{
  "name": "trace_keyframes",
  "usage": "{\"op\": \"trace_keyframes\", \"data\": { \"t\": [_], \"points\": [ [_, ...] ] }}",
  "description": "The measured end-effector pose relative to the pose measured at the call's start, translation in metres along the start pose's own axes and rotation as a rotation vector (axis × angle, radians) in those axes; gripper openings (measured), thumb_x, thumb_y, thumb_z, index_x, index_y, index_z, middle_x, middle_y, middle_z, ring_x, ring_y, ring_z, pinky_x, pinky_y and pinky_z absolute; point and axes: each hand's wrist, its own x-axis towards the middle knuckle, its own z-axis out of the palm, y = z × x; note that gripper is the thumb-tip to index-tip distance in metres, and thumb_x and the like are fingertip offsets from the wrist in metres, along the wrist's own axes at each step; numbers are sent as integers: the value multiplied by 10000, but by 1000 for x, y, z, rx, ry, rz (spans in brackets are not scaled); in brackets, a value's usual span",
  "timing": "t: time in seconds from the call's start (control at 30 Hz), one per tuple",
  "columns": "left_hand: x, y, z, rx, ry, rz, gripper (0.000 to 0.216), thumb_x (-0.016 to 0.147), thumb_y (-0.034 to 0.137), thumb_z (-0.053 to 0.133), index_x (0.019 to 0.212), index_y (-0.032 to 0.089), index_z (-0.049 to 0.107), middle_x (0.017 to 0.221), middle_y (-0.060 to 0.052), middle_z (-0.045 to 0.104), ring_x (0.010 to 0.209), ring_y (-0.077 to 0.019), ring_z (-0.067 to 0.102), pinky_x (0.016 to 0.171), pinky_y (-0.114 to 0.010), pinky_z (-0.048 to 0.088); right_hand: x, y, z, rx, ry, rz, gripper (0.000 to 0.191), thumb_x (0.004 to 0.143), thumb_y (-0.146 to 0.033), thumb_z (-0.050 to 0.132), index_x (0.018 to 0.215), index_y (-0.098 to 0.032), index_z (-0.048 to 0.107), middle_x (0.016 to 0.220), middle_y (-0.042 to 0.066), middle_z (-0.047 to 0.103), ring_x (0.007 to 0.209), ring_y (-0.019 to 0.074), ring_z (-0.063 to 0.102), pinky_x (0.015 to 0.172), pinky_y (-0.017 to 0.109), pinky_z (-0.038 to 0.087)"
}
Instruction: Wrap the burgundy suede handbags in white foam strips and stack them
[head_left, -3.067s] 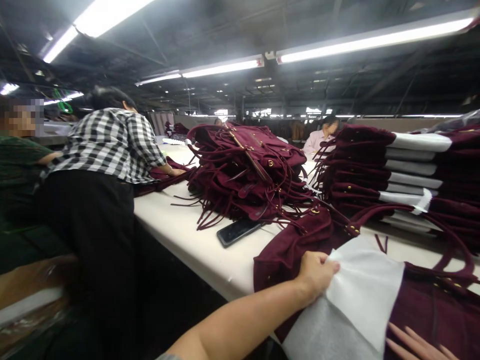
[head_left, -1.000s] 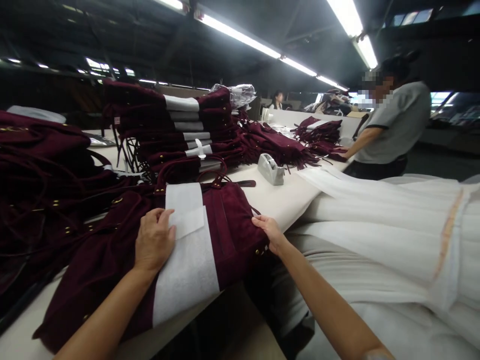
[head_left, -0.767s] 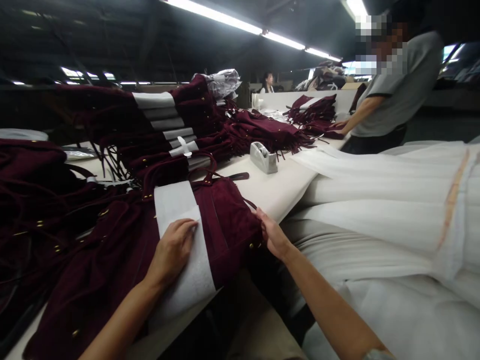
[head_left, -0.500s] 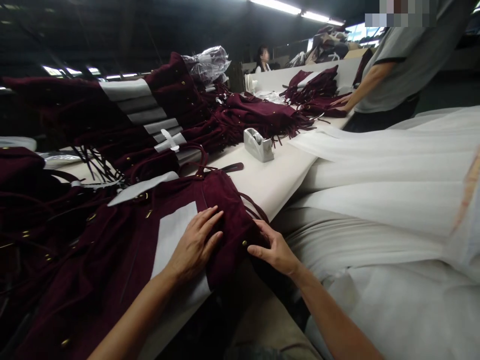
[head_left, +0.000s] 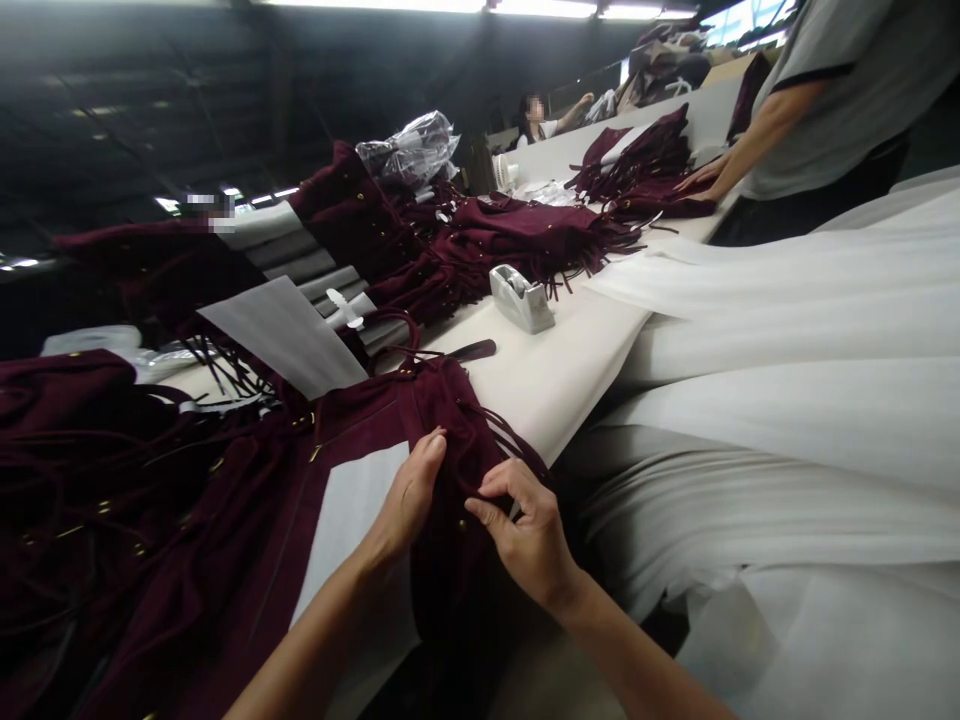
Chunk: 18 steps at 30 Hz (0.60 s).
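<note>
A burgundy suede bag (head_left: pixel 375 420) with gold studs and fringe lies on the white table (head_left: pixel 547 370) in front of me. A white sheet of wrapping paper (head_left: pixel 345 510) runs across it, and its far end stands up loose behind the bag. My left hand (head_left: pixel 409 495) lies on the bag at the paper's right edge, fingers pressed together against the suede. My right hand (head_left: pixel 525 530) pinches the bag's near right corner over the table edge.
A tape dispenser (head_left: pixel 521 298) stands mid-table. A stack of paper-wrapped bags (head_left: pixel 315 250) and loose fringed bags (head_left: pixel 525 235) lie behind. More bags (head_left: pixel 82 450) pile at left. White paper sheets (head_left: pixel 787 330) heap on the right. A person in grey (head_left: pixel 832 110) works at the far right.
My view swung from the left of the table to the right. My left hand slid right across the paper onto the bag. My right hand closed on the bag's corner. The paper's far end lifted.
</note>
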Motion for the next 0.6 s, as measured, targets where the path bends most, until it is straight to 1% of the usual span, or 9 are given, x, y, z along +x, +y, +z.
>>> {"op": "trace_keyframes", "data": {
  "t": [0.03,0.1,0.17,0.23,0.33,0.4,0.5,0.57,0.6],
  "points": [
    [1,7,6,-7,36,-33,595,918,543,332,1307,133,517,1390,-135,517,1336,-274,426,1150,-452,282,-2,3,-3,-34,12,3,99,845,-156,675,828,-204,591,830,24,598,814,167,572,748,304,482],
    [2,17,19,67,105,-55,602,850,512,498,1305,118,523,1360,-158,517,1303,-304,451,1117,-463,330,-7,7,-9,-81,14,19,86,851,-162,669,817,-205,604,827,26,604,811,168,572,749,305,483],
    [0,22,34,218,185,-12,625,759,390,628,1300,91,535,1303,-172,513,1255,-325,473,1087,-467,367,-10,9,-15,-101,-5,42,74,865,-191,659,805,-205,618,832,27,613,817,168,577,762,304,485],
    [-4,23,46,307,241,78,562,759,290,607,1281,86,558,1220,-157,527,1193,-304,501,1063,-452,395,-12,9,-20,-105,-39,91,81,886,-241,641,814,-203,638,840,26,622,817,165,584,773,300,484],
    [-8,21,52,277,186,183,450,836,294,544,1254,130,584,1134,-118,576,1121,-264,524,1016,-434,433,-11,5,-30,-112,-118,210,147,900,-342,625,885,-200,664,881,27,638,834,162,593,776,286,479],
    [-7,19,45,236,101,217,405,874,356,533,1220,158,603,1134,-103,608,1119,-255,529,1005,-436,438,-8,0,-35,-136,-164,278,224,900,-412,614,902,-195,669,892,28,645,844,165,597,777,277,473],
    [-8,20,21,151,-46,224,355,898,379,515,1175,190,631,1180,-87,629,1126,-236,558,1009,-425,439,3,-9,-38,-210,-205,359,331,923,-493,544,908,-189,674,868,33,659,829,171,610,763,270,470],
    [-14,23,0,97,-104,220,334,899,367,513,1154,199,647,1173,-80,644,1102,-226,588,992,-408,458,14,-13,-37,-268,-225,404,396,925,-534,510,1026,-186,668,839,33,664,774,172,615,724,269,471],
    [-19,26,-12,84,-95,225,323,898,363,515,1140,202,657,1161,-78,651,1091,-225,599,982,-403,468,20,-15,-35,-292,-237,418,444,919,-548,509,1128,-180,642,832,32,665,745,171,613,709,272,471]
  ]
}}
